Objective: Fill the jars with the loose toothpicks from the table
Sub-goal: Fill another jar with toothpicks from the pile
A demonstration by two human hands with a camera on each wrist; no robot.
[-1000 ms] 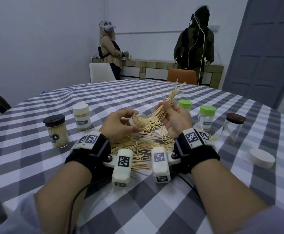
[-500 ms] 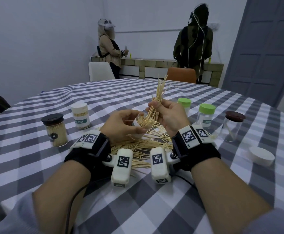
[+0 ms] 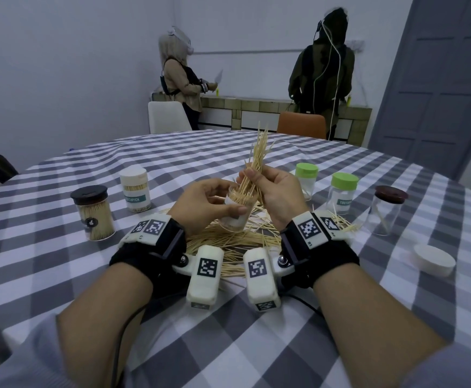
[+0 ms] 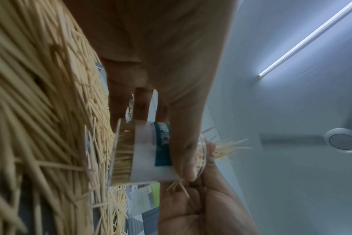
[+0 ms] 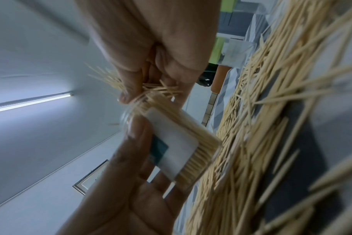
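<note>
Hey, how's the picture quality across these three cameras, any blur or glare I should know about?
Head view: dim and even, sharp on the held jar, wide-angle bending at the table edge. Left wrist view: loose toothpicks smeared by blur, ceiling light strip glaring. Right wrist view: soft and blurred throughout, bundle streaked.

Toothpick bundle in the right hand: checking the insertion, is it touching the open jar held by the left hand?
Touching. The head view shows the bundle's lower ends inside the jar's mouth, among toothpicks already there.

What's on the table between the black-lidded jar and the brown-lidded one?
Head view: between the black-lidded jar and the brown-lidded jar lie the loose toothpicks, with both hands above them.
</note>
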